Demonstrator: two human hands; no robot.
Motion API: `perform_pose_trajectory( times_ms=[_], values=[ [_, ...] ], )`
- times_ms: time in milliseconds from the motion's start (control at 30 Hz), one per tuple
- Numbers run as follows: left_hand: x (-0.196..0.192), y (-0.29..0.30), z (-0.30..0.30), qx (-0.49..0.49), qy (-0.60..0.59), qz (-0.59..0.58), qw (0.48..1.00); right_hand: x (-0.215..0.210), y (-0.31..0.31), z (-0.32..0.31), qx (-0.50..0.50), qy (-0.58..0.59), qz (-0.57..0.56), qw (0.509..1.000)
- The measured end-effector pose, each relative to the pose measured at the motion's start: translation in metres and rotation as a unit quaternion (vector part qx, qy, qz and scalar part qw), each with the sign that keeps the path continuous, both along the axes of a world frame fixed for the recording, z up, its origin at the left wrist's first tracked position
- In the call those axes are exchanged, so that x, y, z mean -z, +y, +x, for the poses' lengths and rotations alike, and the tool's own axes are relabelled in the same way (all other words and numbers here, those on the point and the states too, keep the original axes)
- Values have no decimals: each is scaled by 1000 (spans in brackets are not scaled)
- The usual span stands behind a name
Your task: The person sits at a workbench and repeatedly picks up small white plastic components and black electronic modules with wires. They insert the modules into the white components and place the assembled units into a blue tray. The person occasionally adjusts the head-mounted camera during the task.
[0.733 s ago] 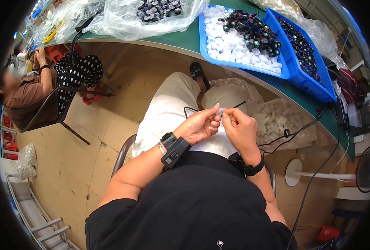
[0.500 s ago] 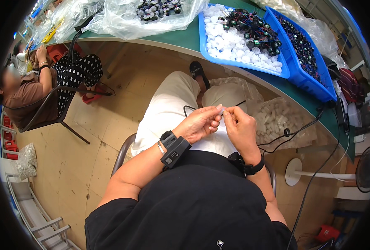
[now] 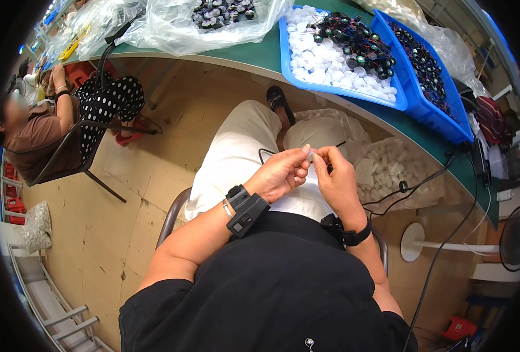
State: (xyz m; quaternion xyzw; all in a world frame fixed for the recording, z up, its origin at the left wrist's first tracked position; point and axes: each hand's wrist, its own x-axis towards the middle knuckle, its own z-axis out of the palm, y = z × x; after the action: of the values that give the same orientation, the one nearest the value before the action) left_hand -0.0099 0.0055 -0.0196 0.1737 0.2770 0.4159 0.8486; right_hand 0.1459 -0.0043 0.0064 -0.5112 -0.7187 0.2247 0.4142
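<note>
Above my lap, my left hand (image 3: pixel 282 175) pinches a small translucent white plastic piece (image 3: pixel 311 156) between thumb and fingers. My right hand (image 3: pixel 337 182) meets it from the right, its thumb and forefinger closed on the same piece. Fingertips cover most of the piece, so its exact kind is hidden. Beyond my hands, a blue tray (image 3: pixel 346 100) on the table holds many similar white pieces (image 3: pixel 314 61). A heap of small dark round parts with thin wires (image 3: pixel 357 44) lies on top of them.
A second blue bin (image 3: pixel 427 104) of wired parts stands to the right on the green table (image 3: pixel 266 58). A clear bag of white pieces (image 3: pixel 392 170) is beside my leg. Black cables (image 3: pixel 412 188) hang at the right. A seated person (image 3: pixel 49 123) is at the left.
My right hand has shifted very slightly around the small white piece, and its fingers have turned a little. My left hand stays nearly in place.
</note>
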Motion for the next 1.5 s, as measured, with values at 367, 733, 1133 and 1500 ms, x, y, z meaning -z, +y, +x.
perform_pose_trajectory(
  times_ms=[367, 733, 1133, 1500],
  values=[
    [-4, -2, 2, -7, -4, -15, 1000, 0, 1, 5, -17, 52, -90, 994],
    [5, 4, -3, 8, -88, -65, 994, 4, 4, 8, -41, 147, -192, 969],
    [6, 4, -3, 19, -88, -85, 992, -3, 2, 6, -37, 32, -94, 994],
    [8, 4, -1, 19, -79, -76, 994, -2, 4, 7, -29, 16, -79, 996]
  ],
)
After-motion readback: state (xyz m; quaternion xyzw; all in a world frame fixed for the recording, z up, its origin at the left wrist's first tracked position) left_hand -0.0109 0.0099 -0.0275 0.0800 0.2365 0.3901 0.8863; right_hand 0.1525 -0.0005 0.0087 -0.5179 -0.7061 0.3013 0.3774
